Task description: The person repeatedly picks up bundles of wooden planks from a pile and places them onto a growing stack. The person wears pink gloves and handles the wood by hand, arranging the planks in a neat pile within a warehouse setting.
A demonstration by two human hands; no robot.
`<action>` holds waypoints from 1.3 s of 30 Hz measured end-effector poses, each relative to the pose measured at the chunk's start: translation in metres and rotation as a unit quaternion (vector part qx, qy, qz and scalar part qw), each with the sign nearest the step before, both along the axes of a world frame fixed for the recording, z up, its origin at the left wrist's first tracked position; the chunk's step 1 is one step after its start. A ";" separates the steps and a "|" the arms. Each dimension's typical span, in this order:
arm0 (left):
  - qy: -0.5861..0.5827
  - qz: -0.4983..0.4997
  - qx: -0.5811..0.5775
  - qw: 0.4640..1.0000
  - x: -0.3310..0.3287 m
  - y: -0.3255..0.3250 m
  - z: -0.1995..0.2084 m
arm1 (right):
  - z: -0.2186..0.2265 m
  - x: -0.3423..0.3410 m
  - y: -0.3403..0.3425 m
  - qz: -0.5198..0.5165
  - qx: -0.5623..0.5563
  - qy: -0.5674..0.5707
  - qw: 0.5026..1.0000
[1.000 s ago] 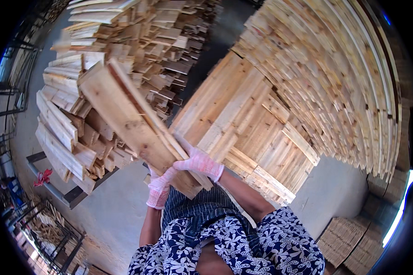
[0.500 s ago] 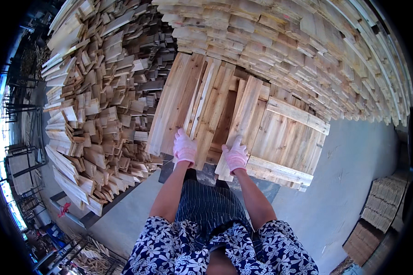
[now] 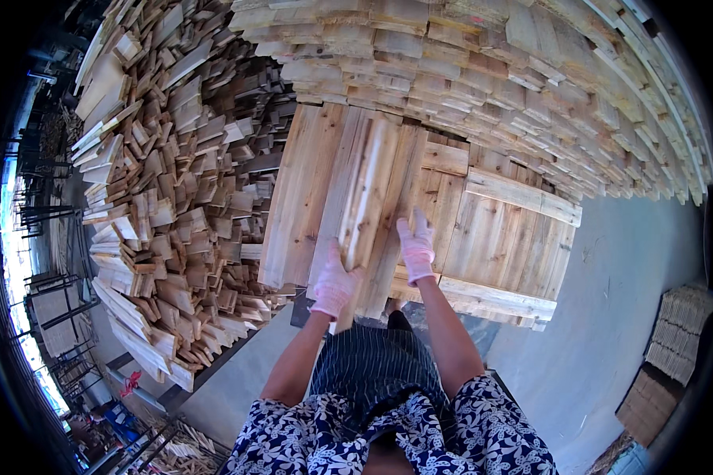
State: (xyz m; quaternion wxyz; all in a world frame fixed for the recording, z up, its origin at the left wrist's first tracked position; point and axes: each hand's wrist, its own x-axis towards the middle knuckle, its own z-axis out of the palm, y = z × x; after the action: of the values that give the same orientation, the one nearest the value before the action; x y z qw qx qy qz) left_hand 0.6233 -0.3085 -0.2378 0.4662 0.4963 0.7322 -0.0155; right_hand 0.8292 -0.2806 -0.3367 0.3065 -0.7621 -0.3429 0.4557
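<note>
My left hand (image 3: 336,283), in a pale pink glove, grips the near end of a narrow wooden plank (image 3: 367,198), which looks tipped up and is blurred by motion. Another plank (image 3: 398,207) lies just to its right. Beside that plank's right edge is my right hand (image 3: 417,244), gloved alike, with fingers stretched out and thumb apart; whether it touches the edge I cannot tell. Wider planks (image 3: 303,186) lie side by side on the left. Under my right hand and beyond it is a panel of boards (image 3: 495,229) with crosspieces (image 3: 523,195) along its far and near edges.
A large heap of short boards (image 3: 162,229) rises on the left. Tall stacked planks (image 3: 451,71) stand along the far side. Grey floor (image 3: 610,261) shows at right, with bundled boards (image 3: 669,332) farther right. Metal racks (image 3: 51,301) stand at far left.
My left hand has taken hold of a narrow plank and tipped it. My right hand has moved off the plank it rested on, slightly up and right. The gap between the planks is covered.
</note>
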 end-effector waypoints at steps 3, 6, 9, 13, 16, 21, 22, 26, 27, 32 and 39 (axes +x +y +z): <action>-0.108 -0.025 -0.112 0.987 0.049 -0.008 0.023 | 0.054 0.013 0.000 -0.094 -0.015 0.150 0.984; -0.182 -0.062 0.005 0.981 0.089 -0.014 -0.009 | 0.071 0.035 0.015 -0.037 -0.087 -0.033 0.995; -0.113 -0.148 0.061 0.981 0.084 0.002 -0.022 | 0.038 0.056 0.029 -0.012 -0.130 -0.194 0.972; 0.106 -0.066 0.215 0.968 -0.071 0.043 -0.056 | 0.037 0.054 0.025 -0.015 -0.146 -0.195 0.970; 0.246 0.106 0.194 0.944 -0.179 0.047 -0.076 | 0.041 0.042 0.031 -0.032 -0.172 -0.202 0.964; 0.216 -0.167 0.057 0.960 -0.217 0.043 -0.128 | 0.031 0.029 0.036 0.004 -0.108 -0.137 0.985; 0.179 -0.127 0.047 0.975 -0.208 0.046 -0.127 | 0.027 0.047 0.027 -0.011 -0.094 -0.103 0.990; 0.109 0.048 0.040 0.992 -0.175 0.063 -0.116 | 0.018 0.113 0.011 -0.037 -0.033 -0.174 0.984; 0.117 0.103 0.020 0.988 -0.178 0.060 -0.098 | 0.020 0.112 0.013 -0.026 -0.008 -0.189 0.982; 0.115 -0.194 0.229 0.947 -0.201 0.041 -0.131 | -0.056 0.115 -0.001 0.020 0.007 -0.255 0.967; 0.142 0.187 0.101 0.967 -0.162 0.032 -0.012 | 0.015 0.059 0.022 0.129 -0.181 -0.258 0.940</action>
State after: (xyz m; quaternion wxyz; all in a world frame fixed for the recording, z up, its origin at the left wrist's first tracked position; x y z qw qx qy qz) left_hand 0.4614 -0.2768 -0.2498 0.2999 0.3879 0.8683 0.0755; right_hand 0.8879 -0.2582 -0.3213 0.0036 -0.8455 -0.4173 0.3332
